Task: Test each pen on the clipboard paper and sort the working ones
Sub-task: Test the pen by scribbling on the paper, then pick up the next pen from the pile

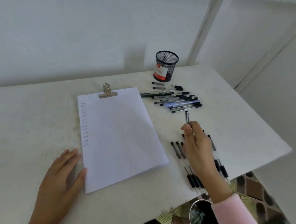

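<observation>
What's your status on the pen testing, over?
Left hand flat beside the paper, thumb at its edge. Right hand pinching one pen, right of the paper. Nothing lying on the paper.

Clipboard paper (121,138) lies on the table (35,115), clip (107,93) at its far edge, left hand (62,171) touching its left edge. Right of its far corner lies a pile of pens (175,99), the mesh cup (165,66) behind that. Right of its near half lies a row of pens (176,150), the right hand (197,147) above them holding a pen (187,117)
</observation>
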